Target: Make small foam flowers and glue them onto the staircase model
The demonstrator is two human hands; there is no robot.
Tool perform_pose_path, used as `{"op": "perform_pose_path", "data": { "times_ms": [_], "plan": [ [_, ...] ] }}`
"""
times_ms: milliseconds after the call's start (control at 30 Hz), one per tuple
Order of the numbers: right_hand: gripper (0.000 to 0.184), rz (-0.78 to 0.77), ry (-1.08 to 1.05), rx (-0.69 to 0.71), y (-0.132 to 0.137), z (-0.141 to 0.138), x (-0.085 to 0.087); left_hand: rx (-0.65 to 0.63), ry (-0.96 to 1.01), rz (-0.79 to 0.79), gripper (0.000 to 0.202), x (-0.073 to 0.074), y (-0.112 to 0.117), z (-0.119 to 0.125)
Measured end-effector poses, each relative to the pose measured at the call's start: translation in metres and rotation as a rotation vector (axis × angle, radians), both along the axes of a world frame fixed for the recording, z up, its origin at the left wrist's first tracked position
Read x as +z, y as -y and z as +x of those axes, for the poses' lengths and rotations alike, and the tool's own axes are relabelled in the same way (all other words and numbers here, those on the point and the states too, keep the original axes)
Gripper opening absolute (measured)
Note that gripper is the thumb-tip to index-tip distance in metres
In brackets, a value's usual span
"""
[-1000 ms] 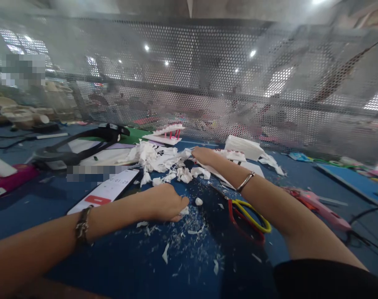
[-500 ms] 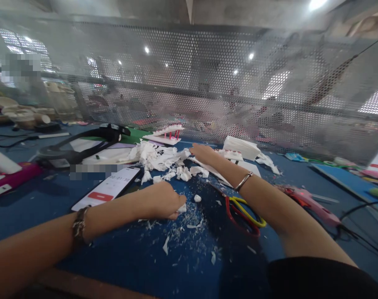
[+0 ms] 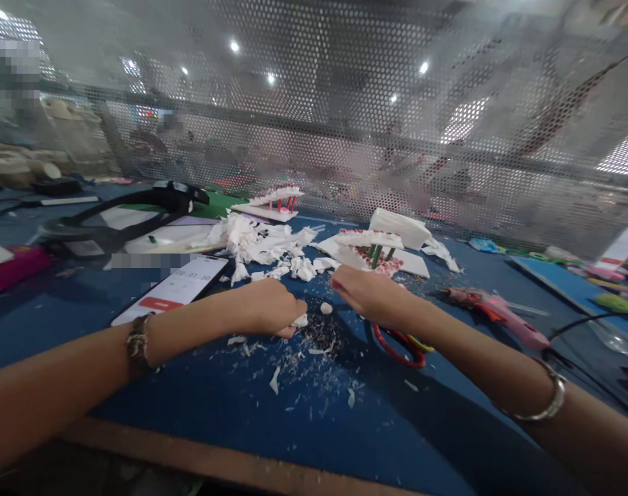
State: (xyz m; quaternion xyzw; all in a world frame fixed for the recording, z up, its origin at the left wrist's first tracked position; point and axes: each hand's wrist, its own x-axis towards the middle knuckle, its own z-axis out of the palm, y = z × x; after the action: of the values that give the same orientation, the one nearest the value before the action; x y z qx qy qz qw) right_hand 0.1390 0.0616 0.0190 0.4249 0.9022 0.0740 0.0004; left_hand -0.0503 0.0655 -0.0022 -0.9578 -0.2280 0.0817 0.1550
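My left hand is closed in a pinch on a small scrap of white paper, low over the blue table. Across from it, my right hand has its fingers curled together; whether anything is between them is hidden. A small white wad lies between the two hands. Torn white paper is heaped just beyond them. Under my right forearm are scissors with red and yellow handles, partly covered. Behind my right hand stands a small white model with green posts.
A phone showing a timer lies by my left forearm. A pink glue gun with a cord is at the right. Farther back are a white model with red posts, a black headband-like frame and a perforated metal screen.
My right hand has come back from the paper heap toward my left hand, uncovering the green-post model and covering part of the scissors. The left hand keeps its scrap. The view has tilted down.
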Motion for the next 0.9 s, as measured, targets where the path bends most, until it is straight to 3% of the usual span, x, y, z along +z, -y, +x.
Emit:
{"op": "perform_pose_path", "data": {
  "times_ms": [133, 267, 433, 700, 900],
  "plan": [
    [0.020, -0.090, -0.075, 0.022, 0.006, 0.000, -0.022, -0.012, -0.020, -0.001, 0.017, -0.001, 0.001, 0.002],
    [0.020, -0.152, -0.095, 0.045, 0.004, -0.002, -0.029, -0.009, -0.031, 0.006, 0.017, -0.001, 0.003, 0.001],
    [0.014, -0.199, -0.106, 0.059, 0.008, -0.001, -0.025, 0.014, -0.034, 0.020, 0.018, -0.001, 0.000, -0.003],
    [0.036, -0.187, -0.152, -0.037, 0.024, 0.012, -0.014, 0.059, -0.027, 0.055, 0.015, 0.002, -0.011, -0.005],
    [0.036, -0.124, -0.258, -0.117, 0.041, 0.027, -0.009, 0.138, 0.026, 0.100, 0.021, 0.007, -0.023, -0.005]
  ]
}}
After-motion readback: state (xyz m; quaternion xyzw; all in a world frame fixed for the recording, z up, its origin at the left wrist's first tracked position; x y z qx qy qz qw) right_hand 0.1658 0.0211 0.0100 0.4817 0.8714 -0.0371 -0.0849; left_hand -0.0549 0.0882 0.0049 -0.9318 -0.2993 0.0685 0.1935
